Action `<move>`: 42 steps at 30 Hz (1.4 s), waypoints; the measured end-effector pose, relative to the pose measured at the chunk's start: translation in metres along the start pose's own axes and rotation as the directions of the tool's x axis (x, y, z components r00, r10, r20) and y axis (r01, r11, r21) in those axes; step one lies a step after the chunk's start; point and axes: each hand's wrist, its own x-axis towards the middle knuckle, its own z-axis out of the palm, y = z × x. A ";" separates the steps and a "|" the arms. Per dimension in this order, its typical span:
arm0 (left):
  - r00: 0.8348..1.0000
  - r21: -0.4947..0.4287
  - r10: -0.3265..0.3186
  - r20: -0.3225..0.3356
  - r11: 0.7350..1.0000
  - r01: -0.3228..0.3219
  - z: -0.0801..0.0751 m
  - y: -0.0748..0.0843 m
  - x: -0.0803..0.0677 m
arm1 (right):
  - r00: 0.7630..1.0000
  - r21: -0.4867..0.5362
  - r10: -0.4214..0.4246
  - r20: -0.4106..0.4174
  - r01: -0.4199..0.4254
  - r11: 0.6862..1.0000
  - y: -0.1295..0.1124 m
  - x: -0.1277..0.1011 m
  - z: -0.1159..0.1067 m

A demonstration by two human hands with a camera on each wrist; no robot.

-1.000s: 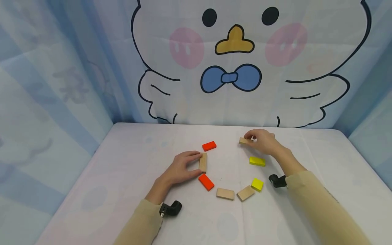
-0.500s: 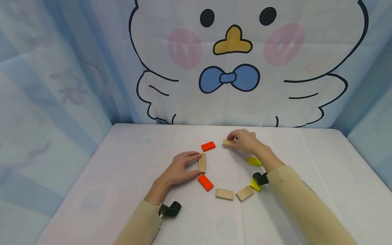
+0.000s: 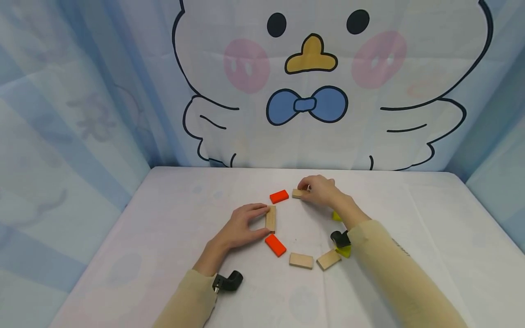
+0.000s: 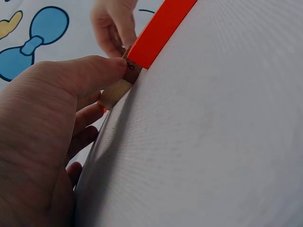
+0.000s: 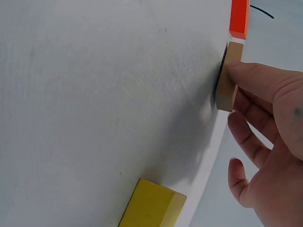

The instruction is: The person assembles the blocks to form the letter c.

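Leftward slides the right hand (image 3: 321,190), pinching a plain block (image 3: 298,193) beside the far red block (image 3: 279,196); left hand (image 3: 242,225) pinches another plain block (image 3: 270,218). Ring nearly closed.

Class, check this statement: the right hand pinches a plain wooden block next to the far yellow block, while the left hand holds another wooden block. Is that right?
Not quite. The right hand pinches its wooden block next to the far orange block, not a yellow one; the head view shows it. The left hand does hold another wooden block.
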 end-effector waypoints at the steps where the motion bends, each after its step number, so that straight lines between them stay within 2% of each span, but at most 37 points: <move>1: 1.000 0.001 0.000 0.000 1.000 0.000 0.000 0.000 0.000 | 1.000 -0.001 0.001 0.002 -0.001 1.000 0.000 0.000 0.001; 17: 0.999 -0.007 0.039 -0.006 0.999 -0.040 -0.003 0.000 0.001 | 1.000 -0.031 0.017 0.025 -0.016 0.999 0.002 0.000 -0.003; 26: 1.000 -0.009 0.024 0.004 1.000 -0.024 -0.002 -0.001 0.001 | 0.999 -0.032 0.033 0.029 -0.033 0.999 0.005 -0.001 -0.003; 42: 0.999 -0.020 0.038 -0.010 0.999 -0.038 -0.002 0.000 0.000 | 0.999 -0.026 0.035 0.027 -0.034 0.999 0.009 -0.001 -0.004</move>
